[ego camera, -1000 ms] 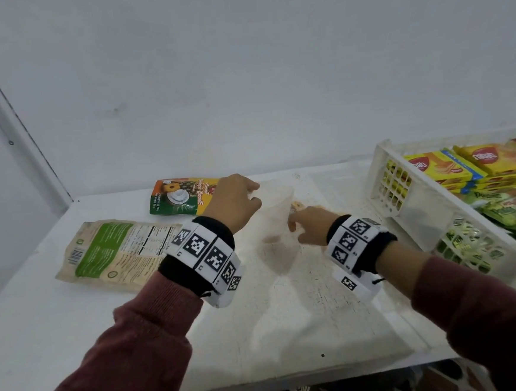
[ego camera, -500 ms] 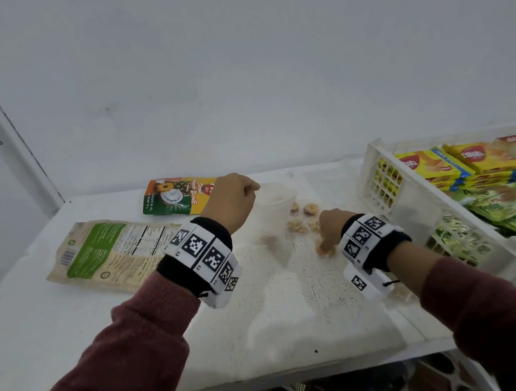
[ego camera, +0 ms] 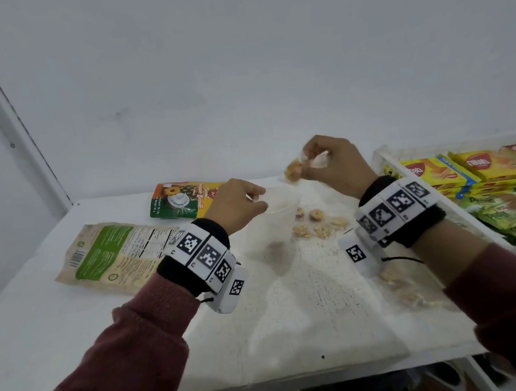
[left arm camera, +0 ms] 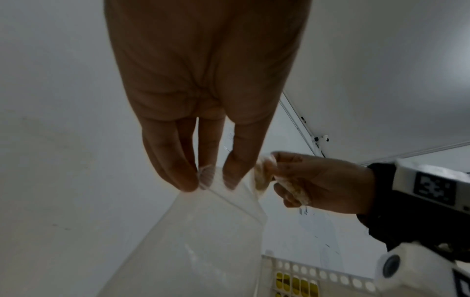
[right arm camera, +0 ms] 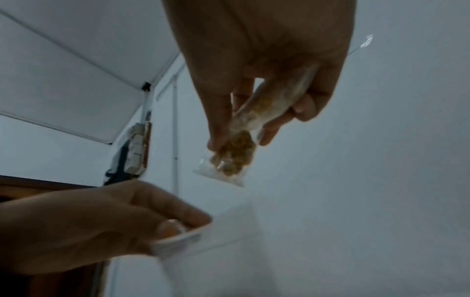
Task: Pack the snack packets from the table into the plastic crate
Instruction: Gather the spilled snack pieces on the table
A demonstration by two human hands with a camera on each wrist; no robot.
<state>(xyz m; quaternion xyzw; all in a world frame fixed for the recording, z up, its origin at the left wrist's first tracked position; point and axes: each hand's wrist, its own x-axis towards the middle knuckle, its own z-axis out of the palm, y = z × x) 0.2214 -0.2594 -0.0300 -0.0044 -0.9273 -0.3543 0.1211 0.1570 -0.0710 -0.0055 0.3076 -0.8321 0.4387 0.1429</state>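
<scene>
My left hand [ego camera: 239, 204] pinches the rim of a clear plastic bag [ego camera: 279, 224] that stands open on the white table [ego camera: 306, 315]; its fingertips [left arm camera: 185, 178] pinch that rim in the left wrist view. My right hand [ego camera: 330, 166] holds a small clear packet of brown snacks [ego camera: 293, 171] in the air just above and right of the bag's mouth; that packet [right arm camera: 236, 158] hangs from its fingers. Several small snack packets [ego camera: 317, 226] lie on the table right of the bag. The white plastic crate [ego camera: 380, 161] stands at the right edge.
The crate holds yellow boxes [ego camera: 434, 170] and green packets [ego camera: 511, 215]. A green and orange pouch [ego camera: 180, 200] and a large beige and green packet [ego camera: 116, 257] lie at the back left. More clear snack packets [ego camera: 406, 291] lie under my right forearm.
My right hand picked a small snack packet up from the table and raised it above the clear bag's mouth. My left hand stayed on the bag's rim.
</scene>
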